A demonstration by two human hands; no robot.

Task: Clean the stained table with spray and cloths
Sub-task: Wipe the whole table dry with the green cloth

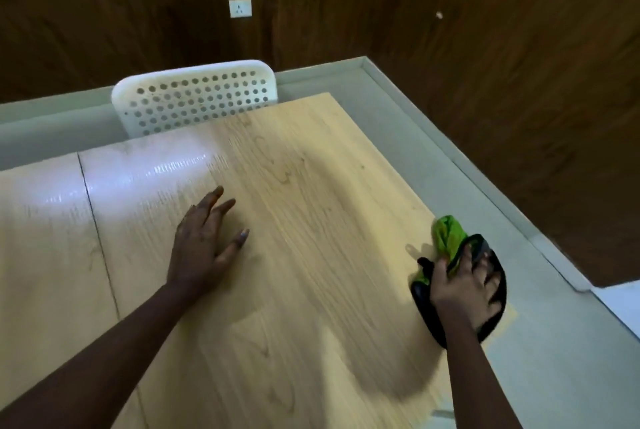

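The table [311, 221] has a pale wood-grain top, smooth and glossy enough to throw back a bright patch of light at its far left. The chair [194, 99] behind it looks like white plastic pierced with round holes. The green cloth [448, 233] is soft, crumpled fabric, bunched with a black cloth [424, 297]. The wall [485, 30] is dark wood panelling, dull in finish.

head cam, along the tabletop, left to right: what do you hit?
Table seam → left hand, flat on the table → right hand on the black cloth, green cloth bunched with it.
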